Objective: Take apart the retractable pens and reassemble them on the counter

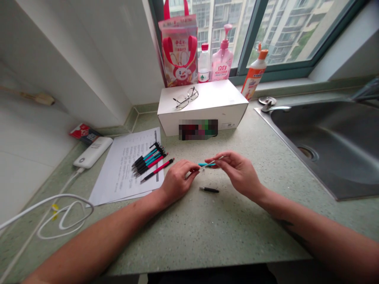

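Observation:
My left hand (179, 176) pinches one end of a thin pale pen refill (203, 167) between thumb and fingers. The other end is pinched in my right hand (239, 170), so the refill slants up to the right between the two. Just behind it shows a blue pen barrel (201, 164), partly covered by my right fingers; I cannot tell whether they touch it. In front of my hands, a short black pen grip section (209, 189) with a metal tip lies loose on the counter. A red and black pen (158, 170) rests left of my left hand.
Several assembled pens (149, 158) lie on printed sheets (118, 165). A white power bank (93, 152) with a looped cable sits at left. Glasses (186, 98) rest on a white box (207, 96) behind my hands. A steel sink (325, 150) is at right.

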Available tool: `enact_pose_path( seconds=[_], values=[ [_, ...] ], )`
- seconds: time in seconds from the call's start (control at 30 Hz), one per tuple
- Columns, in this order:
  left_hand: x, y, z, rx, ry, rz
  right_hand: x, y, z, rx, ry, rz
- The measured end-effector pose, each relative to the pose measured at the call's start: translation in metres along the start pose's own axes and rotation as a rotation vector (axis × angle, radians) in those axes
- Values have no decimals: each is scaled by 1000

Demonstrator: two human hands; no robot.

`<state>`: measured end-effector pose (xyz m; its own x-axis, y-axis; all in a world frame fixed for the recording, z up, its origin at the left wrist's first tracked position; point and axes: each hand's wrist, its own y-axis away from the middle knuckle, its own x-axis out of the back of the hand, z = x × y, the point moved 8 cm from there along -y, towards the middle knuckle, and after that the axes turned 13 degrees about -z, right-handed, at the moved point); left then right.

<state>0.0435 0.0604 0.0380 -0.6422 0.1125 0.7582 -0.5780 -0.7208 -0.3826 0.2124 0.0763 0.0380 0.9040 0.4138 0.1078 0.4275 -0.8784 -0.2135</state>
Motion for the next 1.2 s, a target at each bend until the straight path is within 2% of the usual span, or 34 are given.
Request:
enact_pose_path(
  seconds=[0.07, 0.13, 0.27, 0.37, 0.5, 0.7, 0.93, 1.2],
  values=[
    [1, 0, -3, 30, 3, 10, 12, 3, -9, 47, 80, 104],
    [4, 0, -3, 32, 0, 32, 16, 5, -20, 99, 299, 128],
    [8, 1, 0, -3, -4, 66, -5, 1, -17, 93, 745, -114],
    [8, 1, 1, -18, 7, 73, -17, 0, -5, 54, 889, -233],
    [7, 2, 0, -24, 2, 63, -24, 2, 2, 41, 954, -297],
    [6, 2, -2, -7, 6, 64, -21, 3, 5, 32, 1017, -270],
    [2, 1, 2, -44, -8, 22, -29, 4, 2, 58, 1090, -300],
    [-3, 1, 3, -48, -37, -11, -29, 4, 7, 18, 1065, -310]
  ],
)
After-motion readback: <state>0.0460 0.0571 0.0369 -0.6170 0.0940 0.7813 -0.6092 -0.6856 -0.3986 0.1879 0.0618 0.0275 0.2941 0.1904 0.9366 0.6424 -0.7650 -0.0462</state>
